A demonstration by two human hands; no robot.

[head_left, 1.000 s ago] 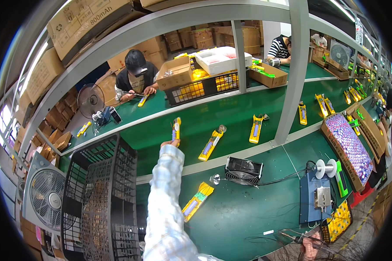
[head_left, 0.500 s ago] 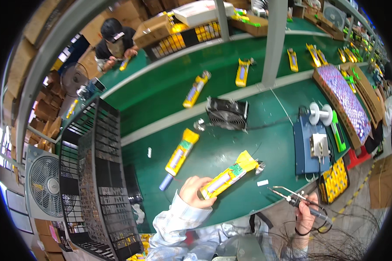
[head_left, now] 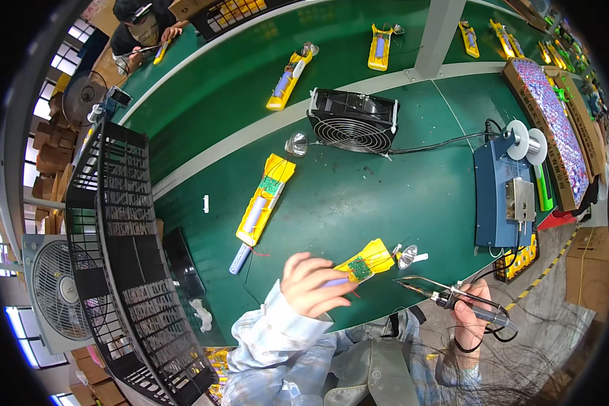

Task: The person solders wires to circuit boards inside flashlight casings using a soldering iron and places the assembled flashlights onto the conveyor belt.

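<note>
My left hand (head_left: 314,284) lies over the near end of a yellow flashlight housing (head_left: 379,252), gripping it with the fingers bent across and hiding most of its purple battery. A green circuit board (head_left: 360,268) shows beyond my fingertips, and a silver reflector (head_left: 406,256) on wires sits off the far end. In my right hand (head_left: 470,318) is a soldering iron (head_left: 446,298) with a thin curved metal tube beside it, its tip just short of the reflector. Further left rests a second open housing (head_left: 260,203) with a battery, board and loose reflector (head_left: 296,144).
A black fan (head_left: 354,122) stands at the back of the green table. To the right are a blue soldering unit (head_left: 497,196) with a white spool and a carton of shiny parts (head_left: 545,122). A black crate (head_left: 132,257) borders the left. Across from me a person (head_left: 142,34) works on another housing.
The view has shifted, moving the scene. My left hand has slid further over the housing, covering its battery. The iron's tip is now closer to the reflector end.
</note>
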